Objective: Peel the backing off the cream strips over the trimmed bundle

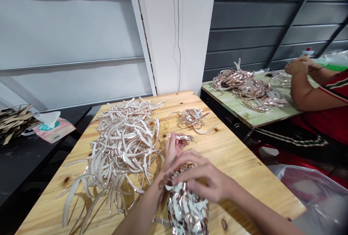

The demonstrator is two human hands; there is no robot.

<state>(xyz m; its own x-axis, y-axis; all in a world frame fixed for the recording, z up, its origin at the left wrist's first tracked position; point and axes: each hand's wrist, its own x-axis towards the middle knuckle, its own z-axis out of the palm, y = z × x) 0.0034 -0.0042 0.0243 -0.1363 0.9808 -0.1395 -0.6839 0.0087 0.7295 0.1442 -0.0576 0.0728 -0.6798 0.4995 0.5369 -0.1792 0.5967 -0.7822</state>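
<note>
My left hand (174,151) is closed near the middle of the wooden table, with a short shiny strip (185,138) sticking out past its fingers. Just below it, my right hand (208,178) curls its fingers over the top of a thick bundle of rose-gold and white strips (187,209). This bundle hangs toward the table's near side, and its lower end is cut off by the frame. To the left spreads a big loose pile of curly white-backed strips (127,140). Ahead of my hands lies a small tangle of the same strips (193,118).
A pink tissue pack (54,130) and a heap of brown strips (16,122) sit on a dark table at left. At right, a person in red (334,104) works at a green-tinted table (252,119) with shiny strips. A clear plastic bag (312,191) stands below.
</note>
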